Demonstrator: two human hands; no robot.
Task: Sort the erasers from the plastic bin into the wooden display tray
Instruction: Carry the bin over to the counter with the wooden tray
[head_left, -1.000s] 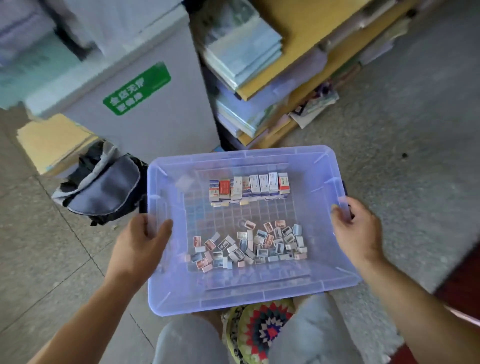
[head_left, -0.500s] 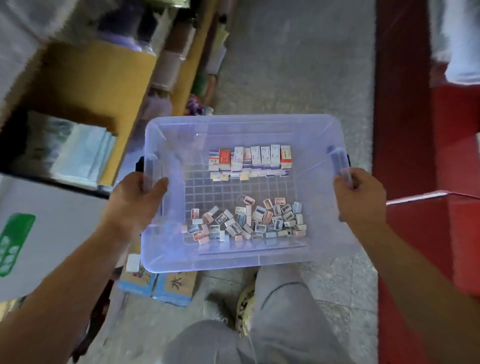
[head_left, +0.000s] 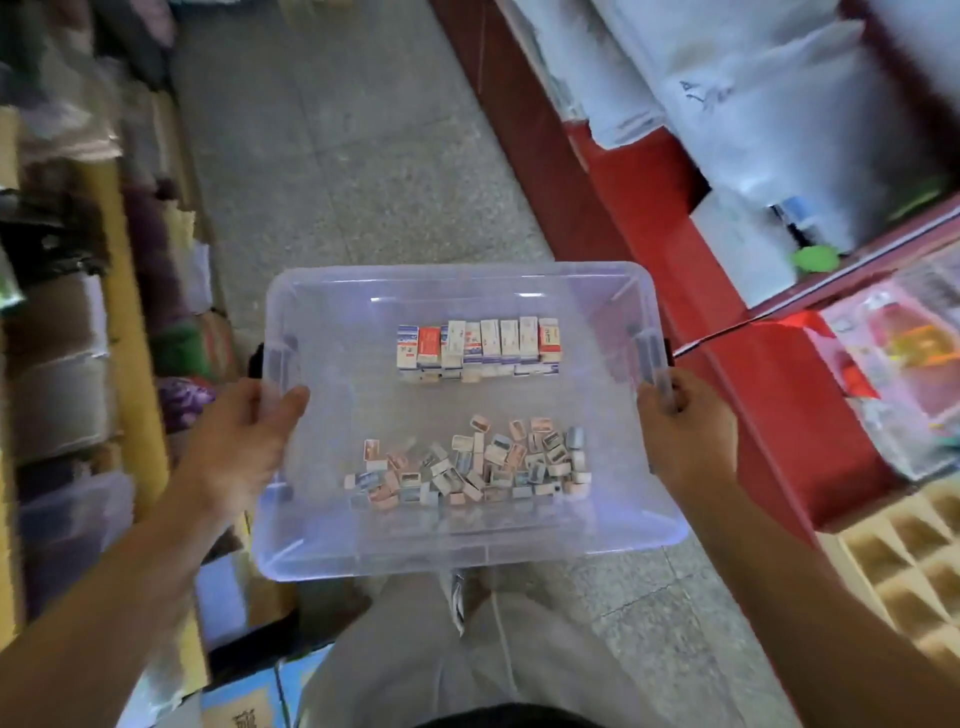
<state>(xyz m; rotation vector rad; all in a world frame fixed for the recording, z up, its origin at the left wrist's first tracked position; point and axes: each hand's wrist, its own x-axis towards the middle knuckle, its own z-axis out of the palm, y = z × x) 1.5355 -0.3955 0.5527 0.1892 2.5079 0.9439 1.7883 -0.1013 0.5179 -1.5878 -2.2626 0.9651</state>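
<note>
I hold a clear plastic bin (head_left: 457, 545) in the air in front of me, above the floor. My left hand (head_left: 244, 441) grips its left rim, thumb inside the wall. My right hand (head_left: 685, 426) grips the right rim at the handle. Inside, a row of larger boxed erasers (head_left: 480, 343) stands near the far side. A loose pile of several small erasers (head_left: 478, 467) lies near the front. A wooden display tray (head_left: 914, 561) with a grid of compartments shows at the lower right edge.
A red counter (head_left: 737, 332) with wrapped goods runs along the right. Shelves with stacked stock (head_left: 78, 338) line the left. Grey tiled floor (head_left: 337, 156) runs between them. Cardboard boxes (head_left: 244, 696) sit at my lower left, by my legs.
The view has swung to the right with the bin held steady in both hands. The red counter and the wooden tray have come into view; the white cabinet and bookshelf have gone.
</note>
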